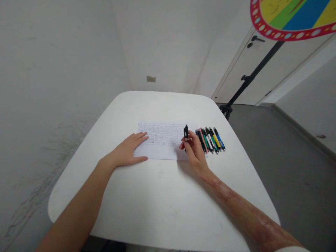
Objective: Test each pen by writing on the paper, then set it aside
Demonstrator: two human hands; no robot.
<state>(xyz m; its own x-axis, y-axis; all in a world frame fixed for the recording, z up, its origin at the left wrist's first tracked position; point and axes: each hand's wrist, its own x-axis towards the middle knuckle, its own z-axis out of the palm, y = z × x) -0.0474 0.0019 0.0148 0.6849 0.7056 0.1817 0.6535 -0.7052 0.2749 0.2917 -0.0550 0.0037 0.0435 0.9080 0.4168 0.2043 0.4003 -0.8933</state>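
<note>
A white sheet of paper [162, 151] covered in its upper part with lines of handwriting lies on the table. My left hand [131, 149] rests flat over the sheet's left edge, thumb and fingers spread apart. Over the right part of the sheet, my right hand [194, 150] grips a black pen [186, 131], held nearly upright between thumb and fingers. Whether the pen's tip meets the paper is hidden by the hand. Just right of this hand, several pens [210, 140] in black, pink, green, white, yellow and blue lie side by side.
The white table [157, 206] has rounded corners and stands close to the walls. Beyond its right side, a black stand [246, 82] carries a colourful wheel [296, 17] with a red rim. Behind the stand is a white door [236, 84].
</note>
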